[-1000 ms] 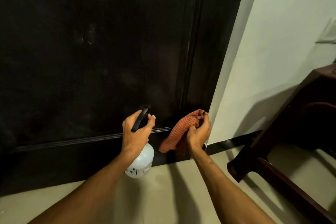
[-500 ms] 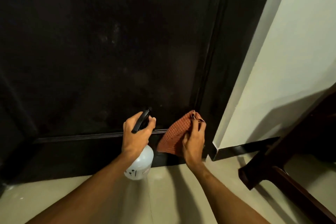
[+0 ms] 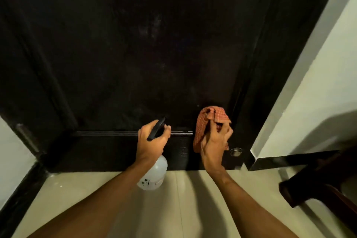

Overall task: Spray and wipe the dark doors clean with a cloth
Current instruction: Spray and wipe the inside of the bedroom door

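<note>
Head view: both forearms reach forward and down toward the bottom of one dark door (image 3: 135,54). The left hand (image 3: 152,141) is raised at the wrist, its fingers wrapped round the black trigger head of one white spray bottle (image 3: 154,175), whose body hangs below the hand over the pale floor (image 3: 189,208). The right hand (image 3: 213,142) is bent back, its fingers curled into one orange checked cloth (image 3: 209,117), holding it bunched against the door's lower right panel. One small metal stopper (image 3: 236,151) sits just right of that hand.
</note>
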`<control>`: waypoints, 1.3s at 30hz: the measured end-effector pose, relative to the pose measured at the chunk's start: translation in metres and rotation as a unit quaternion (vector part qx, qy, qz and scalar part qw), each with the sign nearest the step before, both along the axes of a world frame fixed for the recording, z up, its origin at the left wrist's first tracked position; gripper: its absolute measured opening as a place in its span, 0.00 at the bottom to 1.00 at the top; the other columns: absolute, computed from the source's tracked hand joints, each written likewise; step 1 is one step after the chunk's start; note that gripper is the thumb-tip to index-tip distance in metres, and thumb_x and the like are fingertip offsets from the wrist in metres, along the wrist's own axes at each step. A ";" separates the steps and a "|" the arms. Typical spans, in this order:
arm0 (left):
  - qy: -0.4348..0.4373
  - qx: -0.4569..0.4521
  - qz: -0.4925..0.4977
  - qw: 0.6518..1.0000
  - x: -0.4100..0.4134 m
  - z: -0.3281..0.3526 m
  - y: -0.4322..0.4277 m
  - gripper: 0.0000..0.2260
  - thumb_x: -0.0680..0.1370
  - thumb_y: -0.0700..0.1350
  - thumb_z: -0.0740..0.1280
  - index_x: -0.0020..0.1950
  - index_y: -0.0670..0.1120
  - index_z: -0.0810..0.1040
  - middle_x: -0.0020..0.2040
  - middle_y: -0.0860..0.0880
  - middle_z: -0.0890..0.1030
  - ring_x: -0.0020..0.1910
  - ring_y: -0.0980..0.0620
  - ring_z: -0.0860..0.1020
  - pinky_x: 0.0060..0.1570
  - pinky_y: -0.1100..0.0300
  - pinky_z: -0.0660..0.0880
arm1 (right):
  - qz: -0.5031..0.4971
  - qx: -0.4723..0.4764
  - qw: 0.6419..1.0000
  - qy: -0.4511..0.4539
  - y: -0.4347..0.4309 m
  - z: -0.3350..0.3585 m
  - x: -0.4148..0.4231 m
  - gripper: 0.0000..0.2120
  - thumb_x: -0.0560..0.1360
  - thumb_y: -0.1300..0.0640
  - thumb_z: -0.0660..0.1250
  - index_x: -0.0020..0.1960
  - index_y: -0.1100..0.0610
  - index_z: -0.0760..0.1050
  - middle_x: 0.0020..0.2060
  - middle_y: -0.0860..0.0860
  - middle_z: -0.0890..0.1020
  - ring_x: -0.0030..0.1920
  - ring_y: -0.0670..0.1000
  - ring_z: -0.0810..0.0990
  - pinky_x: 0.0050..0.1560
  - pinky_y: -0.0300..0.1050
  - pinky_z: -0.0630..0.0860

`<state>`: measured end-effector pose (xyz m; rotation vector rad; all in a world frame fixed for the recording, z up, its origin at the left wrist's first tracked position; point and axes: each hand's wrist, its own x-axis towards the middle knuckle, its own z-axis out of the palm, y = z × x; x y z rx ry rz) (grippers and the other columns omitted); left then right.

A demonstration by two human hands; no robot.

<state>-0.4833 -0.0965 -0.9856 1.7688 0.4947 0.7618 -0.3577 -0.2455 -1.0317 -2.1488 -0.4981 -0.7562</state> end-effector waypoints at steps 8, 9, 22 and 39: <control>0.006 0.007 0.091 0.996 -0.038 -0.012 0.031 0.11 0.76 0.55 0.72 0.39 0.51 0.79 0.34 0.49 0.82 0.35 0.43 0.80 0.34 0.47 0.78 | 0.105 0.116 0.982 -0.102 0.049 0.075 -0.015 0.20 0.75 0.69 0.68 0.66 0.61 0.76 0.70 0.60 0.66 0.69 0.60 0.70 0.72 0.51 0.69; 0.007 0.013 0.105 0.994 -0.044 -0.011 0.036 0.10 0.76 0.55 0.72 0.39 0.52 0.79 0.33 0.51 0.81 0.35 0.43 0.80 0.36 0.44 0.79 | 0.118 0.115 0.979 -0.116 0.062 0.082 -0.018 0.21 0.75 0.69 0.67 0.67 0.61 0.76 0.69 0.60 0.66 0.68 0.60 0.71 0.72 0.49 0.69; 0.000 0.002 0.206 0.979 -0.114 -0.008 0.097 0.13 0.78 0.42 0.74 0.36 0.51 0.77 0.29 0.54 0.76 0.29 0.53 0.77 0.32 0.56 0.75 | 0.245 -0.047 0.962 -0.111 0.164 0.059 -0.095 0.16 0.75 0.67 0.68 0.62 0.60 0.79 0.65 0.59 0.72 0.58 0.58 0.74 0.49 0.45 0.76; -0.030 -0.022 0.246 0.968 -0.170 -0.025 0.162 0.09 0.79 0.39 0.74 0.58 0.49 0.85 0.46 0.49 0.86 0.45 0.51 0.85 0.47 0.57 0.82 | 0.287 -0.103 0.946 -0.113 0.288 0.056 -0.161 0.21 0.80 0.56 0.66 0.71 0.60 0.71 0.69 0.61 0.68 0.64 0.60 0.69 0.61 0.49 0.73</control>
